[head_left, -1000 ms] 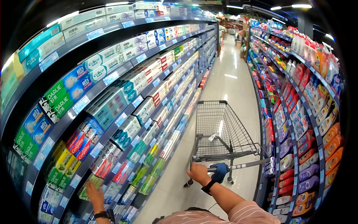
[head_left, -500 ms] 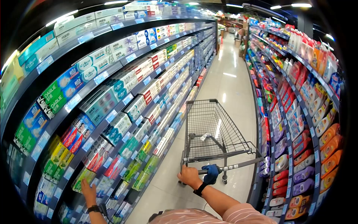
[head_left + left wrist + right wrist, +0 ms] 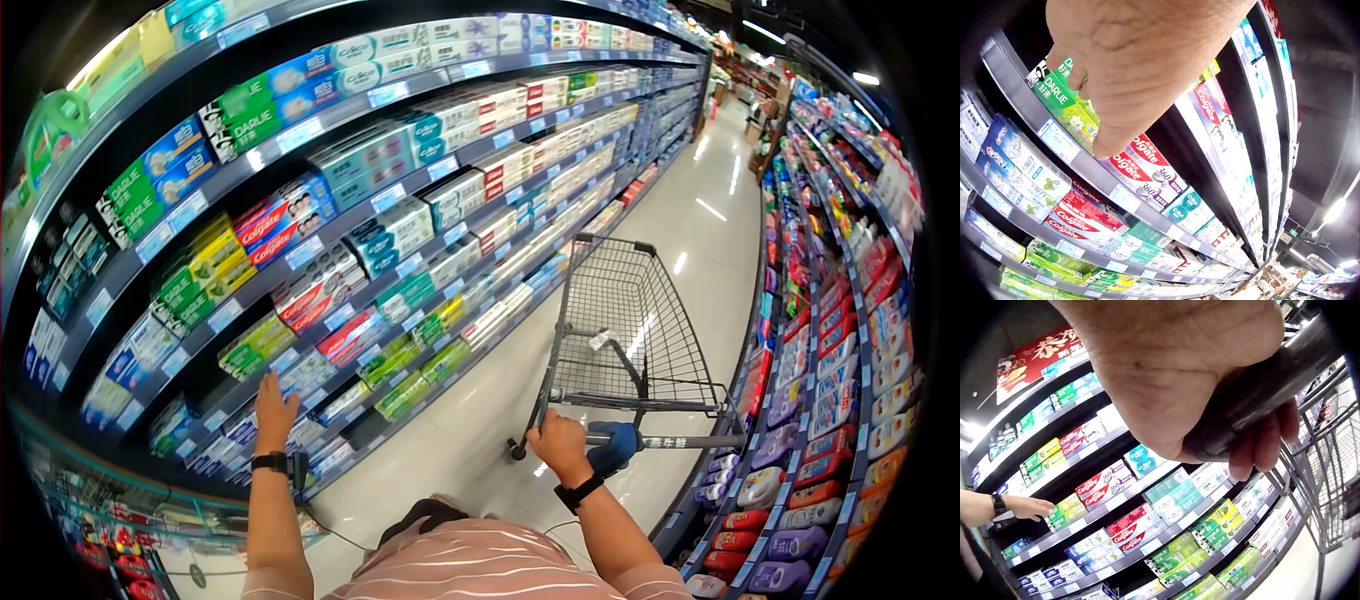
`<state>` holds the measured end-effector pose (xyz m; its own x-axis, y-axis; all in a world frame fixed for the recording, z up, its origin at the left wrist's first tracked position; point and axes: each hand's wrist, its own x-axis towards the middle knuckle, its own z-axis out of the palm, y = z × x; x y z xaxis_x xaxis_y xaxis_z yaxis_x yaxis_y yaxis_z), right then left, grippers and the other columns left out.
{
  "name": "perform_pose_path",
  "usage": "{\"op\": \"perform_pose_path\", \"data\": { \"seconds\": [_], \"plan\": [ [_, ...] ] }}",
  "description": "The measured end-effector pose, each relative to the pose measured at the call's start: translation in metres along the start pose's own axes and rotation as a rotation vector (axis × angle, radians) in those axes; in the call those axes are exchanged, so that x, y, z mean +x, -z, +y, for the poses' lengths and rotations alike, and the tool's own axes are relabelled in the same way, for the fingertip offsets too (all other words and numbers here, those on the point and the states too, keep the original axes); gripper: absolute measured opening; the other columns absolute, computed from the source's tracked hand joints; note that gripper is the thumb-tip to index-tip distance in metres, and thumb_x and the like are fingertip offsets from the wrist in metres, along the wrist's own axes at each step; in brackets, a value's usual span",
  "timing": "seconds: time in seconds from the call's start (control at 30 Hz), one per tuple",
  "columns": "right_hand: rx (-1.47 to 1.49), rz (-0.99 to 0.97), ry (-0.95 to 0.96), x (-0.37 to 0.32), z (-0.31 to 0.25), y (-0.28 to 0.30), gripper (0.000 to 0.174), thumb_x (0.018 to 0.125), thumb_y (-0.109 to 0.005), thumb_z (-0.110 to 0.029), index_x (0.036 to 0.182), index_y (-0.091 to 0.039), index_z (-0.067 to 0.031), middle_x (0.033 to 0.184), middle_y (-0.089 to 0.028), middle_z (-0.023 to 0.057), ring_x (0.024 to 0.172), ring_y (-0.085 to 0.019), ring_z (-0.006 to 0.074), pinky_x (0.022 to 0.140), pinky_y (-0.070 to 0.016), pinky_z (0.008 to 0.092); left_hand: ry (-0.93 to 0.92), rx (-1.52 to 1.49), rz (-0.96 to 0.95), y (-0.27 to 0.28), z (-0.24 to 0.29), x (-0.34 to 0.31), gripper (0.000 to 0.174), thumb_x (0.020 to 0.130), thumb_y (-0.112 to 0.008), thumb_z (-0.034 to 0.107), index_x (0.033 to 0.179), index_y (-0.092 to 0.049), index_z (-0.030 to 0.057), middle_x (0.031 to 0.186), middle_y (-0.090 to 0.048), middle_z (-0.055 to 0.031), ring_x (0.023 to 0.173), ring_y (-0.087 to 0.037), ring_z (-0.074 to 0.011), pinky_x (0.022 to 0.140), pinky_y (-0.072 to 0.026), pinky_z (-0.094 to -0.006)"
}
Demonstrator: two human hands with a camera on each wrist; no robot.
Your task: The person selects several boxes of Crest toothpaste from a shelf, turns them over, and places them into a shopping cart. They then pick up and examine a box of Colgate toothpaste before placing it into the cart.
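1. Head view: found green Darlie boxes (image 3: 255, 345) just beyond the fingertips of the left hand (image 3: 273, 412), slightly to their left. Saw that hand much nearer than the right hand (image 3: 558, 442), its fingers stretched out and gripping nothing; saw the right fingers curled round the cart handle (image 3: 685, 441).
2. Left wrist view: found the boxes partly covered by the left hand, long axis running along the shelf edge (image 3: 1092, 170). Could not tell touching from barely apart, fingertips being mostly hidden.
3. Right wrist view: saw the left fingers extended just beside the boxes' left end. Found the right fingers wrapped round the handle.
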<state>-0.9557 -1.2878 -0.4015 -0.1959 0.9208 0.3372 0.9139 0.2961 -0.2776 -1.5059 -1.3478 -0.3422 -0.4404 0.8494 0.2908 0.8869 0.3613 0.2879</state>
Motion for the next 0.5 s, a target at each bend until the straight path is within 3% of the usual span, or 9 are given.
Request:
{"op": "perform_pose_path", "data": {
  "seconds": [0.43, 0.5],
  "plan": [
    [0.044, -0.089, 0.046, -0.031, -0.007, 0.028, 0.027, 0.076, -0.067, -0.026, 0.078, -0.057, -0.0016, 0.062, -0.064, 0.0176, 0.056, -0.064, 0.0363, 0.058, -0.0530, 0.0480, 0.037, -0.051, -0.036, 0.004, 0.008, -0.062, 0.070, 0.088, -0.070, 0.031, 0.146, -0.044, 0.0019, 0.148, -0.047, -0.0245, 0.136, -0.046, -0.0412, 0.112, -0.0358, -0.0527],
    [0.057, -0.115, 0.056, -0.035, -0.007, 0.029, 0.026, 0.076, -0.067, -0.026, 0.079, -0.058, -0.0016, 0.063, -0.064, 0.0180, 0.057, -0.065, 0.0368, 0.059, -0.0533, 0.0485, 0.060, -0.052, -0.062, 0.011, 0.012, -0.066, 0.070, 0.088, -0.071, 0.029, 0.146, -0.044, 0.0003, 0.147, -0.048, -0.0254, 0.137, -0.045, -0.0416, 0.113, -0.0379, -0.0481]
  ]
}}
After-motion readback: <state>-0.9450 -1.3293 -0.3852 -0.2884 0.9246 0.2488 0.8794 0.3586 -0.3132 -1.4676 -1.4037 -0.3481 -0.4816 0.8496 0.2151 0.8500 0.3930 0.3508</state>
